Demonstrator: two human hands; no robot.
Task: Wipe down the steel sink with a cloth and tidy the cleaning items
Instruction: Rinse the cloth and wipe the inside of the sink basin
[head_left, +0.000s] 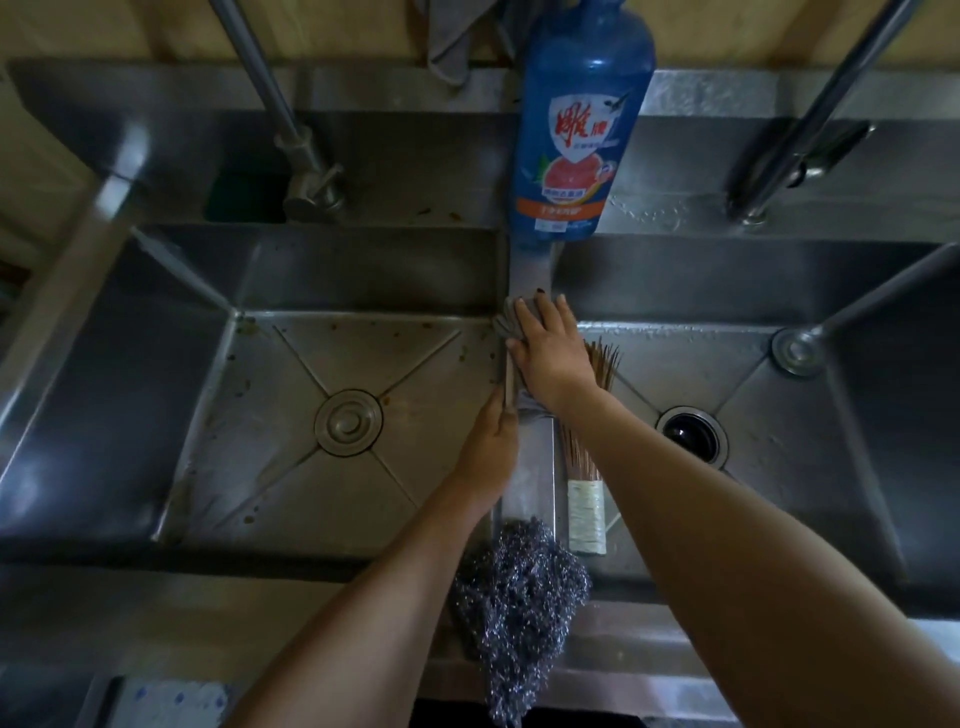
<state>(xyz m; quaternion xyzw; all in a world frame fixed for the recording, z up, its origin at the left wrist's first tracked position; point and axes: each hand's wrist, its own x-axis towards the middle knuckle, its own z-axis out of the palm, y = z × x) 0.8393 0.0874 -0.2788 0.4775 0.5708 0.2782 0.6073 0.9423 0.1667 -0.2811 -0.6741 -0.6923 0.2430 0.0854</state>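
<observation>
Pressing down flat, the right hand (550, 353) spreads its fingers over the one grey cloth (506, 325), which lies along the steel sink's divider (527, 493) between two basins (363, 364). The left hand (491, 447) sits at the divider's edge, grip unclear. One bamboo brush (584, 499) lies lengthwise alongside, bristles pointing away. One steel scourer (519, 587) is near, one blue bottle (582, 119) far, and there are two taps (306, 156).
</observation>
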